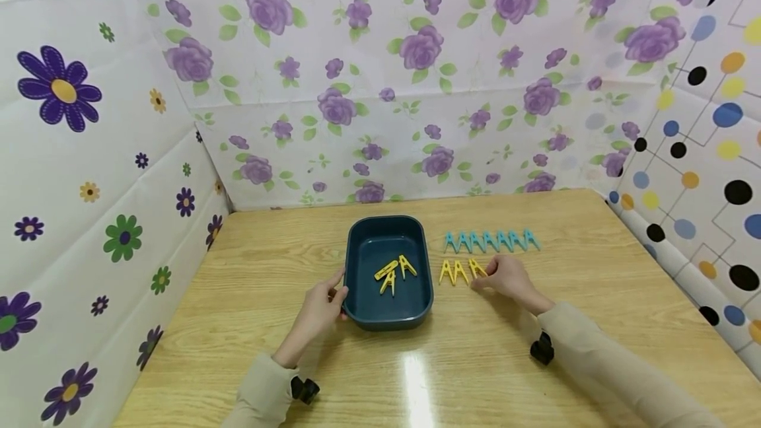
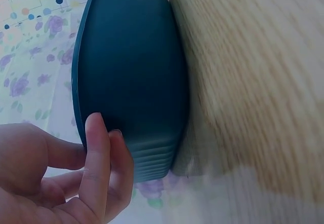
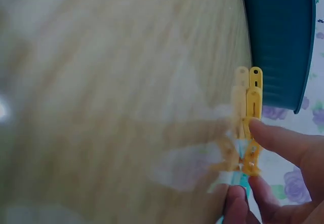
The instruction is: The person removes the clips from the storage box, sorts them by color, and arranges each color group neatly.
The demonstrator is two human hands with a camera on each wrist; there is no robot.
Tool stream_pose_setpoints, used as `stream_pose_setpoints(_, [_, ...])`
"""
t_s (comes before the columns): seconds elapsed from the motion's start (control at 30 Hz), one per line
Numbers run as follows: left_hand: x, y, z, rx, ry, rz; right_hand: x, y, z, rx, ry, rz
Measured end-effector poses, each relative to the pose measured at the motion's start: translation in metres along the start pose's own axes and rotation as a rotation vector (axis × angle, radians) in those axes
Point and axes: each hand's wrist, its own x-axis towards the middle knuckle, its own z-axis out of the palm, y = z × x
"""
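Observation:
A dark teal plastic basin [image 1: 389, 319] stands on the table with three yellow clothespins [image 1: 405, 267] lying inside. At its left side, my left hand [image 1: 321, 302] pinches the rim; the left wrist view shows fingers [image 2: 96, 153] against the outer wall. To the right of the basin, three yellow clothespins stand in a row. My right hand [image 1: 508, 279] pinches the rightmost yellow clothespin [image 1: 477, 268], which leans slightly. In the right wrist view this clothespin [image 3: 251, 155] sits between the fingertips. Part of it is hidden by the fingers.
Behind the yellow row stands a line of several blue clothespins [image 1: 489, 241]. The wooden table [image 1: 267, 249] reflects a bright light near its front. Flower-patterned cloth [image 1: 380, 117] hangs behind it, and more patterned cloth borders both sides.

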Motion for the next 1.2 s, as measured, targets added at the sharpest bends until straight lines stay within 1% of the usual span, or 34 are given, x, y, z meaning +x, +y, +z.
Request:
stream_pose_setpoints(0.13, [-0.0016, 0.0002, 0.0004, -0.015, -0.001, 0.003, 0.0004, -0.0039, -0.0028, -0.045, -0.030, -0.010])
stream_pose_setpoints(0.27, [-0.0031, 0.0001, 0.0004, -0.023, 0.005, -0.003, -0.0012, -0.0046, -0.0036, -0.045, -0.053, -0.019])
stream_pose_setpoints(0.5, [-0.0033, -0.0003, 0.0016, -0.024, 0.008, 0.004, -0.0026, -0.0017, -0.0049, -0.039, -0.039, -0.039])
stream_pose_setpoints(0.97, [-0.0035, -0.0017, 0.0020, -0.049, 0.013, 0.001, -0.0021, -0.0013, -0.0066, -0.039, -0.045, -0.066])
stream_pose_setpoints(1.2, [-0.0040, -0.0002, 0.0019, -0.041, 0.018, -0.002, -0.0023, -0.0040, -0.0084, -0.033, -0.044, -0.050])
